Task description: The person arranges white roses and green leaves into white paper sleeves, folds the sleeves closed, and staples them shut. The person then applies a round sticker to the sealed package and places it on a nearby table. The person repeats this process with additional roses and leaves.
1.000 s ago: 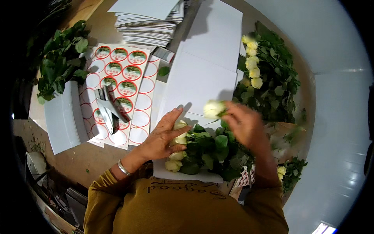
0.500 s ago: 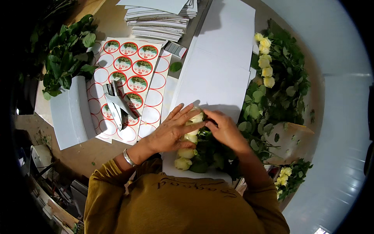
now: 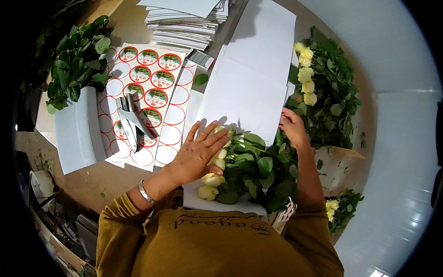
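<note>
Pale yellow roses (image 3: 209, 193) lie in a row on white sheets, their leafy green stems (image 3: 265, 168) pointing right. My left hand (image 3: 200, 150) rests over the rose heads with fingers spread, touching them and partly hiding the row. At the right edge of the white paper sheet (image 3: 251, 92), my right hand (image 3: 294, 128) is closed, its fingers curled beside the stems and leaves. What those fingertips hold, if anything, is too small to make out.
A grey stapler (image 3: 133, 122) lies on sheets of round red-edged stickers (image 3: 146, 57), near a small box of staples (image 3: 200, 59). Grey corrugated card (image 3: 80, 131) and greenery (image 3: 76, 62) are left. Stacked boards (image 3: 184, 27) stand behind; more yellow roses (image 3: 306, 81) lie right.
My right hand has moved from the rose heads rightward to the paper's edge, uncovering leaves and stems. My left hand stays spread on the roses. The whole view has shifted slightly.
</note>
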{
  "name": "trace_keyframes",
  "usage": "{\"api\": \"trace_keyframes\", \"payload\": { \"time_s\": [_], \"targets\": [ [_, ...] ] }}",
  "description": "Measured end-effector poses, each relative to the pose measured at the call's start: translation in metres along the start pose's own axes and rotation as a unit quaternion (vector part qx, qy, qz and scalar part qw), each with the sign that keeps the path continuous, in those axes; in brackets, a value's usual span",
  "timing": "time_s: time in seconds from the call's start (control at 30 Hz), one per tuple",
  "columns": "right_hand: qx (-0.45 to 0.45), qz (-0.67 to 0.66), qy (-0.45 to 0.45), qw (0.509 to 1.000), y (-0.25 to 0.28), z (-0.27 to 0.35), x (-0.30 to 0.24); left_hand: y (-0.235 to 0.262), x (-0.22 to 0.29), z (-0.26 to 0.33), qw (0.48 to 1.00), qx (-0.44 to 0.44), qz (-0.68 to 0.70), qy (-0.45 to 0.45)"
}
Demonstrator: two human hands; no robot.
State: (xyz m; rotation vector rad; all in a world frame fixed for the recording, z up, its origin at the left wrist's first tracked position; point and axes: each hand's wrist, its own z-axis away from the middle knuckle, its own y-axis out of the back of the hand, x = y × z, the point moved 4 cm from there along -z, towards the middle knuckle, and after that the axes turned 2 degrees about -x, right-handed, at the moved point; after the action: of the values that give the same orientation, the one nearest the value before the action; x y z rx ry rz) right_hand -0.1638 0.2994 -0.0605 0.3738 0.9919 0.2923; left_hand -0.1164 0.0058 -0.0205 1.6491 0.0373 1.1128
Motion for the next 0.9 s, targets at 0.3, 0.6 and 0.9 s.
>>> {"api": "trace_keyframes", "payload": {
  "time_s": [0.3, 0.6, 0.9],
  "targets": [
    [-0.184, -0.255, 0.034, 0.948, -0.004, 0.027, -0.029, -0.007, 0.002, 0.009, 0.998, 0.054, -0.036, 0.008],
    [-0.269, 0.208, 0.230, 0.912, -0.093, 0.109, -0.073, -0.022, -0.034, 0.042, 0.924, 0.207, 0.322, 0.022],
    [-0.186, 0.334, 0.336, 0.861, -0.101, 0.133, -0.046, 0.002, 0.031, 0.015, 0.998, -0.013, 0.015, -0.060]
  ]
}}
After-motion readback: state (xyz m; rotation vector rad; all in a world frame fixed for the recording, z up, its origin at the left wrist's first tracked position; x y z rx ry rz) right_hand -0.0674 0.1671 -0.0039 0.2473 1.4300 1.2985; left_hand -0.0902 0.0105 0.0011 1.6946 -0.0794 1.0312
